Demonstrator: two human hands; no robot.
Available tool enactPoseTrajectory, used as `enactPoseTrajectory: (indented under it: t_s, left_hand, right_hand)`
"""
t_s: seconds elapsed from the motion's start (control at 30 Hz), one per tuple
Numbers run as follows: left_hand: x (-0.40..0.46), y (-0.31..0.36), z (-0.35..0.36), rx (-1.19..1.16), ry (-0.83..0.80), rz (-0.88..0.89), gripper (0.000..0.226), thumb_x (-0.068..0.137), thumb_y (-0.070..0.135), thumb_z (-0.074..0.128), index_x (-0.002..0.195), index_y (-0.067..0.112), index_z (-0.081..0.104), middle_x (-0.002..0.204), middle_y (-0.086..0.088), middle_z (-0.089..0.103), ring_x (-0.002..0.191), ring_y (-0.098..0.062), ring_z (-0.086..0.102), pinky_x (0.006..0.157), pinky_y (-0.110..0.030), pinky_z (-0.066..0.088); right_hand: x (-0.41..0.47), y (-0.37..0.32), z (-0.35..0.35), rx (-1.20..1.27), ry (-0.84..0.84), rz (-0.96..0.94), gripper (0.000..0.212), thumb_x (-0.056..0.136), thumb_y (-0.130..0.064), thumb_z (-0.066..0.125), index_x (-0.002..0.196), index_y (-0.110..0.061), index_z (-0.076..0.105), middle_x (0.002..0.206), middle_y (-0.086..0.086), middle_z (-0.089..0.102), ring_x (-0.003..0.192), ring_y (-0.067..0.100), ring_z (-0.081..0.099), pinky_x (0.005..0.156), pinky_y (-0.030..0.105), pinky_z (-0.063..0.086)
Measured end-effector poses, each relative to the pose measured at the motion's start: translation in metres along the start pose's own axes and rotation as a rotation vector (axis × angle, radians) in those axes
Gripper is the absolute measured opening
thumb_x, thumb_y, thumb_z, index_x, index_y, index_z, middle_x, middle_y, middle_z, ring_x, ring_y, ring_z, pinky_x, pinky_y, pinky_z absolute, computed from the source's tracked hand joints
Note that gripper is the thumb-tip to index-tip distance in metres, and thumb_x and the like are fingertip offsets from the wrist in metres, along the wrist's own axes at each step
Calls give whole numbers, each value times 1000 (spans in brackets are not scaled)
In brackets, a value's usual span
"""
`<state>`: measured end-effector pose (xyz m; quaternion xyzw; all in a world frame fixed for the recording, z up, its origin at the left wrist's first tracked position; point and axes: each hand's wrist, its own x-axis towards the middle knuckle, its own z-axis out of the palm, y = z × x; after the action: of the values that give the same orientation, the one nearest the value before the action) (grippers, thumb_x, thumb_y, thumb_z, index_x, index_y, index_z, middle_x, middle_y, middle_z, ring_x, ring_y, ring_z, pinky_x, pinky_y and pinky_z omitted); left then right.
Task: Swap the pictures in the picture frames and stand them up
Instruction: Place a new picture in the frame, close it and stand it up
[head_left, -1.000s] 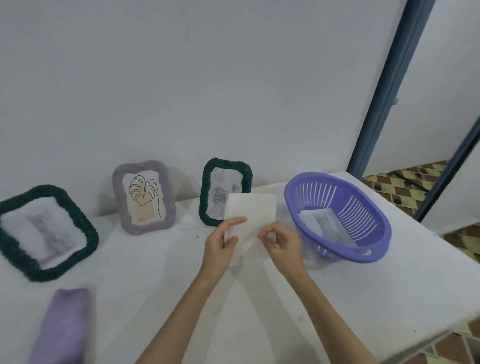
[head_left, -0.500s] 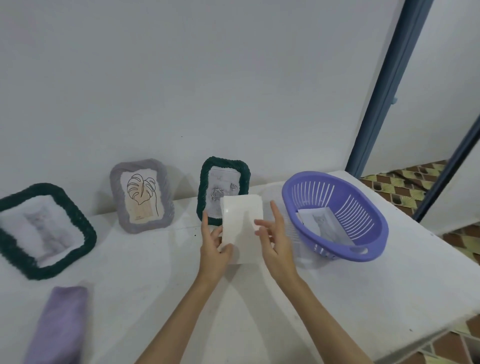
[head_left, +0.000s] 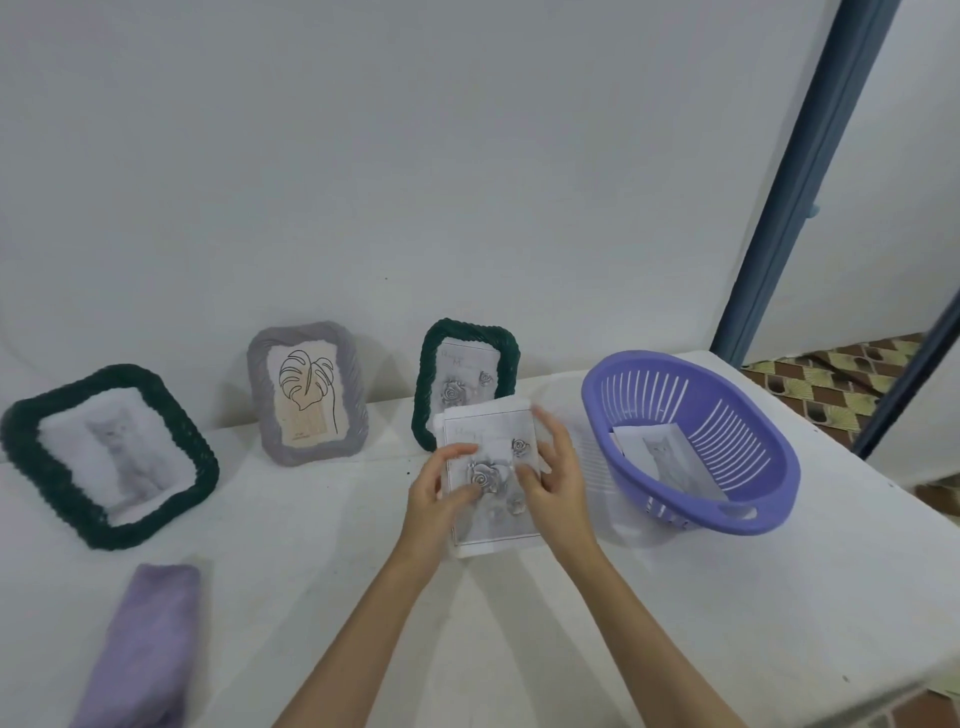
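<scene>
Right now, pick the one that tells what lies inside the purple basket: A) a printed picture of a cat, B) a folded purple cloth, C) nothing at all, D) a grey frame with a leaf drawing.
A: a printed cat picture lies flat on the floor of the purple basket, while the cloth and the grey frame sit on the table outside it.

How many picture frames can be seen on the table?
3: a dark green frame at far left, a grey frame beside it, and a smaller dark green frame behind the hand-held rose picture, partly hidden.
</scene>
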<state>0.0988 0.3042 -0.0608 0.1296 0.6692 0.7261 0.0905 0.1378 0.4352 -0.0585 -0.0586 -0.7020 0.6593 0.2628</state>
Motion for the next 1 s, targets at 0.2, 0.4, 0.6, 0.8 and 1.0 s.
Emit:
enactPoseTrajectory:
  t_s: [0.2, 0.4, 0.6, 0.8, 1.0]
  left_hand:
    - [7, 24, 44, 89, -140, 44, 46, 79, -16, 44, 95, 24, 58, 106, 3, 60, 103, -12, 56, 80, -14, 48]
    - [66, 72, 134, 160, -268, 107, 50, 74, -21, 48, 109, 13, 59, 115, -3, 56, 105, -10, 50, 83, -22, 48]
    - [97, 45, 200, 198, -455, -309, 74, 78, -21, 34, 134, 26, 41, 84, -10, 47, 59, -17, 41, 46, -23, 40]
    - [97, 26, 219, 491, -583, -588, 51, 94, -4, 25, 140, 16, 30, 82, -13, 49, 65, -25, 50, 75, -46, 50]
    - [105, 20, 225, 681, -586, -661, 57, 85, -19, 30, 139, 0, 32, 136, -28, 35, 119, -47, 45, 93, -51, 46]
  right_hand:
    - [2, -16, -21, -266, 17, -96, 50, 72, 20, 40, 80, -26, 56, 95, 6, 58, 89, -5, 53, 78, 8, 40]
    - [69, -58, -127, -329, 219, -8, 42, 77, 15, 50, 69, -25, 60, 85, -8, 63, 85, 21, 62, 66, 26, 53]
    - [101, -49, -202, -496, 130, 182, 57, 78, 14, 50, 121, -24, 56, 116, 9, 59, 94, 21, 59, 67, 18, 53]
    - [96, -15, -208, -890, -217, 443, 53, 86, 7, 47, 134, -18, 47, 136, 8, 46, 121, 26, 46, 92, 28, 40]
    - [103, 8, -203, -1055, -337, 564, 48, 84, 2, 55, 125, -23, 53, 130, 8, 50, 113, 28, 49, 88, 31, 43]
